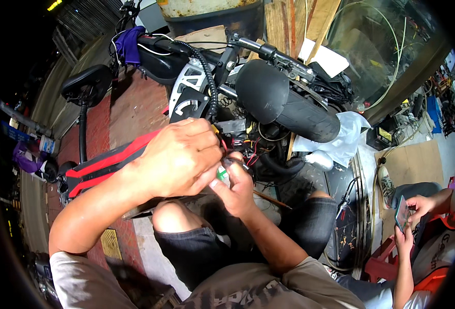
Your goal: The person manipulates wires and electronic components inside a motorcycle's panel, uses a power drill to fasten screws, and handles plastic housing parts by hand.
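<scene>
My left hand (186, 157) is closed over the inner end of a red-and-black scooter deck (91, 180), its fingertips pinching something hidden. My right hand (232, 188) sits just below it, thumb and fingers closed on a small green-and-white object (222, 175). Red and black wires (250, 154) and a grey box (231, 126) lie beside both hands, among the scooter's exposed parts. A black wheel with a mudguard (305, 121) and a silver frame bracket (186, 82) are beyond them.
A black seat (86, 82) and purple cloth (127, 46) are upper left. Wooden boards (284, 26), a glass pane (366, 51) and plastic sheeting (354, 129) lie behind. At right, another person (439, 252) holds a phone (402, 212) above cardboard and clutter.
</scene>
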Demonstrator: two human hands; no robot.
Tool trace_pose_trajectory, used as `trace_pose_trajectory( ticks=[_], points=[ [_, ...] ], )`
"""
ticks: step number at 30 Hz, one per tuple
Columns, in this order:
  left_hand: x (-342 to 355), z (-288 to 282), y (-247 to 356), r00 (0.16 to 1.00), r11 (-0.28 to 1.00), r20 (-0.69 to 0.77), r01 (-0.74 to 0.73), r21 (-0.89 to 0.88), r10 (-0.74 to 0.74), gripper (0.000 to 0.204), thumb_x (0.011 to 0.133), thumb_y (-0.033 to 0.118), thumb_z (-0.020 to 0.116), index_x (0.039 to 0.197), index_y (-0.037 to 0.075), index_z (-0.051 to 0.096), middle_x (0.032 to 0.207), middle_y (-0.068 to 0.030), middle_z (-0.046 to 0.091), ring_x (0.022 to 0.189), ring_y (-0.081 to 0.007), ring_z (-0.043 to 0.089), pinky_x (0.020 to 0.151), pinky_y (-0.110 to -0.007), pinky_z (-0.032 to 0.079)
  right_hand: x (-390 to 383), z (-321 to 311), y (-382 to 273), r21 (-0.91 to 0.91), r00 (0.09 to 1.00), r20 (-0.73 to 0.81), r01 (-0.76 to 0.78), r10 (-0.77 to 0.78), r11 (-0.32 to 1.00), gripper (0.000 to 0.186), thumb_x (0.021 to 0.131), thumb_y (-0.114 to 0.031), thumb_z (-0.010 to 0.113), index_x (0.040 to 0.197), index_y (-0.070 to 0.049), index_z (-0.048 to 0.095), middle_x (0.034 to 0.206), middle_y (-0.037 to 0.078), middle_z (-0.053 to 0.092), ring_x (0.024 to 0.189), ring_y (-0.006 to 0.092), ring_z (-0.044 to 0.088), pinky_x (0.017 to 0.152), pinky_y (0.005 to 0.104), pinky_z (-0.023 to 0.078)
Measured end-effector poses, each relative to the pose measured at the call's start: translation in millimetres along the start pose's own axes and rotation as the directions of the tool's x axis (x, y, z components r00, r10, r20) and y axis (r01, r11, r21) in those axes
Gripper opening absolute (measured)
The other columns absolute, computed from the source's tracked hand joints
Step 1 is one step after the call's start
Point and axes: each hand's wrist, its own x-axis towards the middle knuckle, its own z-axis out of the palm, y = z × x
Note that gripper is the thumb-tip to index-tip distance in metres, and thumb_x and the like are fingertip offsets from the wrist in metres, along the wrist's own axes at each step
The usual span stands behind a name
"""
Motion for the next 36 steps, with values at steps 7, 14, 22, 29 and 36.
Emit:
trace_pose_trajectory(
  ticks=[7,14,22,29,36],
  points=[
    [-0.7,2.0,1.0,0.985,0.998,-0.170,0.009,-0.066,-0.020,0.023,0.076,0.011,0.084,0.092,0.004,0.069,0.101,-0.0125,0.064,0.087,-0.0340,0.068,0.076,-0.046,0.058,21.3,-12.6,-31.5,-0.292,0.989,0.094,0.140,-0.117,0.946,0.036,0.088,-0.015,0.081,0.119,0.002,0.072,0.119,0.020,0.069,0.109,0.0361,0.068,0.097,0.0435,0.055],
    [2.0,1.8,3.8,0.973,0.999,-0.226,0.053,-0.006,-0.053,0.021,0.075,0.011,0.085,0.088,0.003,0.070,0.095,-0.0120,0.067,0.086,-0.0325,0.067,0.074,-0.045,0.057,38.5,-12.1,-27.7,-0.278,0.983,0.126,0.166,-0.135,0.946,0.029,0.084,-0.012,0.084,0.109,-0.001,0.074,0.113,0.020,0.073,0.108,0.0376,0.072,0.093,0.0450,0.058],
    [8.9,1.0,4.3,0.975,1.000,-0.222,0.006,0.027,0.000,0.019,0.075,0.014,0.084,0.081,0.004,0.069,0.090,-0.0088,0.067,0.081,-0.0311,0.070,0.078,-0.042,0.061,16.2,-12.8,-14.3,-0.247,0.985,0.050,0.170,-0.162,0.954,0.038,0.088,-0.014,0.083,0.121,0.003,0.074,0.125,0.022,0.072,0.121,0.0383,0.068,0.106,0.0478,0.054],
    [18.2,-6.6,7.1,0.999,0.999,-0.029,-0.019,0.039,0.020,0.025,0.076,0.023,0.085,0.075,0.006,0.067,0.081,-0.0085,0.061,0.080,-0.0315,0.065,0.097,-0.054,0.060,11.9,-16.8,-11.2,-0.237,0.992,0.093,0.106,-0.086,0.966,0.042,0.090,-0.015,0.082,0.126,0.005,0.072,0.134,0.021,0.072,0.128,0.0388,0.066,0.108,0.0456,0.054],
    [26.3,1.8,8.5,0.996,0.995,0.083,-0.023,0.096,0.015,0.025,0.075,0.024,0.085,0.076,0.007,0.067,0.083,-0.0094,0.058,0.084,-0.0326,0.064,0.102,-0.056,0.059,-2.4,-18.5,-18.9,-0.196,0.990,0.139,0.045,-0.018,0.980,0.057,0.094,-0.026,0.079,0.141,0.003,0.062,0.138,0.027,0.067,0.135,0.0461,0.060,0.116,0.0527,0.046]
  ],
)
